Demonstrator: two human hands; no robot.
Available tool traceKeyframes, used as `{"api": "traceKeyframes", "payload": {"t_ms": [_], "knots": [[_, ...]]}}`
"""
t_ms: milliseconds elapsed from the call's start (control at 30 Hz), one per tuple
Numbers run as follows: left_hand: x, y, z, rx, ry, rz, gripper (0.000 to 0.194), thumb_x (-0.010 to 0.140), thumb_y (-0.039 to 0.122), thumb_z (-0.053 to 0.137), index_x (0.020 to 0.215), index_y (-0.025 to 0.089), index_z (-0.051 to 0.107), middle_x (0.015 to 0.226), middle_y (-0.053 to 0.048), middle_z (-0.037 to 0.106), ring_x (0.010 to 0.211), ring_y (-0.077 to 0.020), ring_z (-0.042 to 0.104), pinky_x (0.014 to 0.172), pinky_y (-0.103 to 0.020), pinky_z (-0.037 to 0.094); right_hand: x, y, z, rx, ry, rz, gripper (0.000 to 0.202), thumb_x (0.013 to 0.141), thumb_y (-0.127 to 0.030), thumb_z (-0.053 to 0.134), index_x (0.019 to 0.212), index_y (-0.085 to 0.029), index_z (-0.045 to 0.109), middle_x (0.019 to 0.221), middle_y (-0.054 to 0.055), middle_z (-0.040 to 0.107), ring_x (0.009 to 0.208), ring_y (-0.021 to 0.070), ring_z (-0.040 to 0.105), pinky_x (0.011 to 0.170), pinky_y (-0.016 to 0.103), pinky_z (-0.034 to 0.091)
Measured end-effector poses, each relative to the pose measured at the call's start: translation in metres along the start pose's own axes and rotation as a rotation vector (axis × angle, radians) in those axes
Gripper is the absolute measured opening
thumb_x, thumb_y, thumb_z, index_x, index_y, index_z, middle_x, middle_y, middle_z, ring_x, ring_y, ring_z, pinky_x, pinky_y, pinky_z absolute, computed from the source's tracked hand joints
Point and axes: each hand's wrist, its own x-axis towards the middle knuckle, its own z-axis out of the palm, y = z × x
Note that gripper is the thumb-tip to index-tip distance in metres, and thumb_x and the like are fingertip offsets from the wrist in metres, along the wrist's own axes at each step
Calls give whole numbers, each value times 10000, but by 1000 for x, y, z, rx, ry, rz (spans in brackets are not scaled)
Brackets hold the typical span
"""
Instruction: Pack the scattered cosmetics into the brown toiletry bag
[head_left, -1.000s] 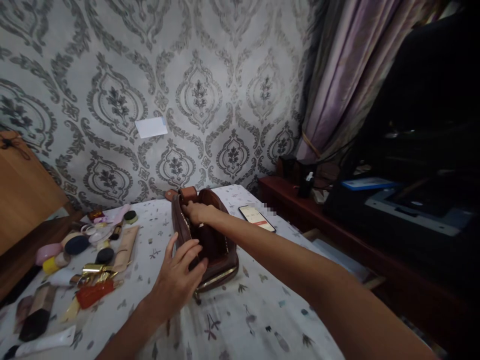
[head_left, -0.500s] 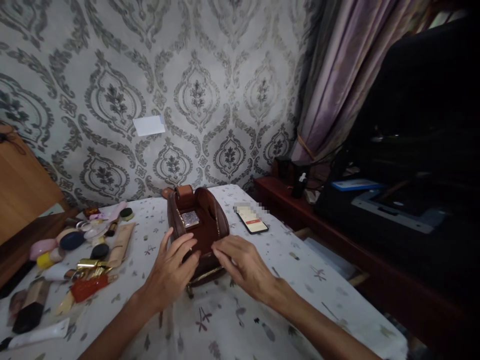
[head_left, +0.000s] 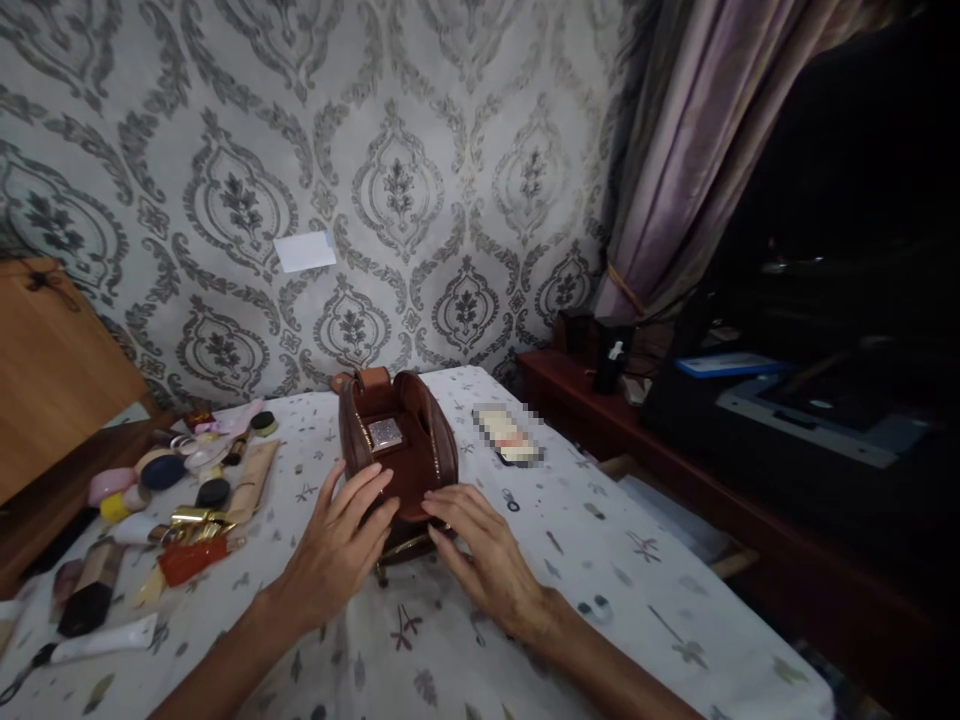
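A brown zippered bag [head_left: 442, 430] stands open on the white patterned cloth, its inside facing up. A small glittery square item [head_left: 385, 433] lies inside it, toward the left wall. My left hand [head_left: 341, 535] is at the bag's near left edge, fingers spread, with nothing visible in it. My right hand [head_left: 484, 550] rests at the near right rim, its fingers bent over the edge and the thumb below, gripping the bag there. The zipper's near end hangs between my hands.
Many cosmetics lie at the left, among them an orange-red item [head_left: 193, 562], a beige tube [head_left: 253, 482] and a white tube [head_left: 105, 640]. A phone [head_left: 508, 437] lies right of the bag. Dark red furniture [head_left: 675, 450] borders the cloth at the right.
The view has shifted slightly, so the surroundings sit a little further right. My right hand's fingers have spread a little along the bag's rim; my left hand has hardly moved.
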Motion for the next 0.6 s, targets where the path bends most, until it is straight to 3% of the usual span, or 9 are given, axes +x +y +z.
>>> {"api": "traceKeyframes", "payload": {"t_ms": [267, 467, 600], "knots": [[-35, -7, 7, 9, 89, -183, 447, 898, 82, 534, 1335, 130, 457, 1355, -195, 513, 1356, -310, 411, 1104, -532, 389, -2, -2, 3, -5, 45, 37, 372, 919, -70, 504, 1265, -201, 542, 1130, 114, 668, 1074, 227, 615, 909, 420, 558], [-69, -31, 21, -21, -7, -315, 436, 915, 115, 476, 1345, 163, 430, 1350, -173, 511, 1297, -293, 460, 1057, -509, 434, 4, -15, 8, -31, 76, -15, 410, 890, -52, 520, 1269, -207, 548, 1236, 137, 625, 1163, 252, 582, 974, 470, 515], [-86, -41, 30, -10, -66, -388, 407, 906, 110, 456, 1311, 146, 448, 1351, -180, 510, 1285, -283, 457, 1044, -506, 436, 9, -32, 20, -24, -17, -129, 374, 848, -41, 533, 1192, -181, 577, 1239, 156, 624, 1187, 285, 564, 997, 516, 487]]}}
